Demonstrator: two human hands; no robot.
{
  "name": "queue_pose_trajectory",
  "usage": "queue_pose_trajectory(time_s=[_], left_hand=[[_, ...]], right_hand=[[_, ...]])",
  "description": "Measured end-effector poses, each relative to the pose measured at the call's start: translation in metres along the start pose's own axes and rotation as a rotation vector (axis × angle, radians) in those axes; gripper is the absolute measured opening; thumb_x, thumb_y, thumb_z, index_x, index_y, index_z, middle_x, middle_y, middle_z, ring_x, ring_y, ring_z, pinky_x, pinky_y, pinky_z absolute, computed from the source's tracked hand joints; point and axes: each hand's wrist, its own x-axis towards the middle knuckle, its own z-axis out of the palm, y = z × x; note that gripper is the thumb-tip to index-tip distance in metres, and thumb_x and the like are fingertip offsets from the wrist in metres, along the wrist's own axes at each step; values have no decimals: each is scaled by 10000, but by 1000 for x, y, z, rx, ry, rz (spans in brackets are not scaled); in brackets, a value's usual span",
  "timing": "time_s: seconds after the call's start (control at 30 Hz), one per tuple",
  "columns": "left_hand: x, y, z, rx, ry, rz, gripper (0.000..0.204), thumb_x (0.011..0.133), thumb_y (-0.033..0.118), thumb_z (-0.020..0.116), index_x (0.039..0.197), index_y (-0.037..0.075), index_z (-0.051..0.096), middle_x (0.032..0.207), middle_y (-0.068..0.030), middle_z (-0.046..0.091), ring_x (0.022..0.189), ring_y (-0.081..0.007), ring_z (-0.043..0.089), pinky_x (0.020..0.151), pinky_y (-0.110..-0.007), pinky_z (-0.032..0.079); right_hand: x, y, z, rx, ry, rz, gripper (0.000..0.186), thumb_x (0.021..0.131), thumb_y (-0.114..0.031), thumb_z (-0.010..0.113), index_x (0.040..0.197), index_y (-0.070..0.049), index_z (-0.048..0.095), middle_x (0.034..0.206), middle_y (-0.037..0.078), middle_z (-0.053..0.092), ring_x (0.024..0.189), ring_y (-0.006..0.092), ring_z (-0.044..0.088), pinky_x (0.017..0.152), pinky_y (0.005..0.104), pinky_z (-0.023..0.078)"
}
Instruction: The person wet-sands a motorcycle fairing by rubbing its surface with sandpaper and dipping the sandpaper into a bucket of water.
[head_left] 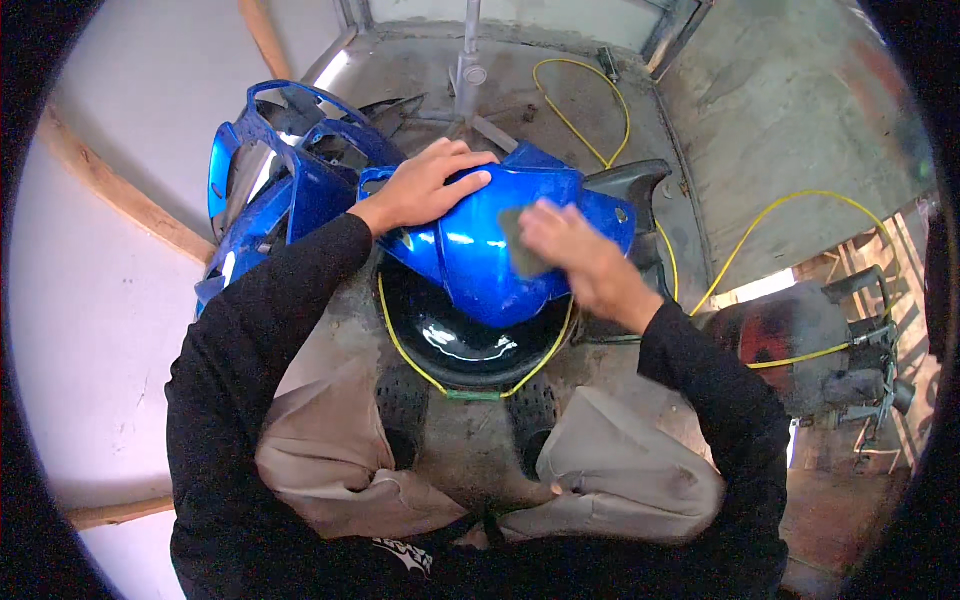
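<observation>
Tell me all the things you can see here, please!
blue panel: one, shiny blue, middle, over the basin
sanding pad: one, grey, on the blue panel under the right hand
basin: one, black, wet, below the panel
blue body parts: a pile, blue, upper left
yellow hose: one, yellow, looping over the floor at right
machine: one, dark with reddish patch, far right
left hand: one, flat on the panel's top
right hand: one, fingers pressing the pad

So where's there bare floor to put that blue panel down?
Bare concrete floor lies at upper right, between the yellow hose loops. It is crowded at left with stacked blue panels, and in front around the black basin.
</observation>
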Motion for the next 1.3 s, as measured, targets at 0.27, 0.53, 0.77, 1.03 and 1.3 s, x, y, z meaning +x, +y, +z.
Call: queue_pose_trajectory(time_s=[0.27, 0.53, 0.77, 1.03, 1.3], left_hand=[[-4, -5, -4, 7, 14, 17, 499, 1101, 432, 572, 1440, 81, 674, 1220, -155, 663, 1208, -333, 603, 1075, -425, 481], [0, -11, 3, 27, 14, 27, 475, 1099, 450, 567, 1423, 125, 689, 1179, -137, 666, 1175, -324, 606, 1026, -428, 508], [-3, -6, 2, 24, 59, 53, 481, 1100, 449, 568, 1431, 121, 687, 1184, -136, 671, 1170, -325, 611, 1021, -425, 507], [-8, -5, -2, 21, 18, 10, 484, 1100, 451, 569, 1417, 110, 699, 1192, -140, 677, 1182, -324, 614, 1021, -424, 506], [-5, -5, -3, 24, 10, 0, 485, 1106, 431, 561, 1441, 99, 675, 1208, -151, 657, 1205, -338, 598, 1069, -428, 480]], right_hand=[[5, -29, 9, 153, -198, -164, 756, 827, 96, 486, 1547, -113, 578, 1642, 154, 534, 1574, 392, 429, 1309, 569, 284], [-2, -16, 15, 53, -69, -59, 682, 906, 68, 521, 1573, -76, 536, 1651, 157, 518, 1593, 384, 396, 1302, 555, 305], [13, 16, -10, -74, 24, 81, 638, 947, 74, 451, 1559, -73, 554, 1656, 153, 511, 1583, 372, 410, 1295, 564, 320], [13, -29, 5, 112, -285, -209, 769, 814, 102, 474, 1545, -113, 578, 1653, 132, 524, 1591, 376, 405, 1316, 615, 232], [13, -4, 9, 41, -16, 24, 718, 867, 134, 449, 1540, -79, 577, 1656, 148, 518, 1596, 356, 396, 1327, 580, 227]])
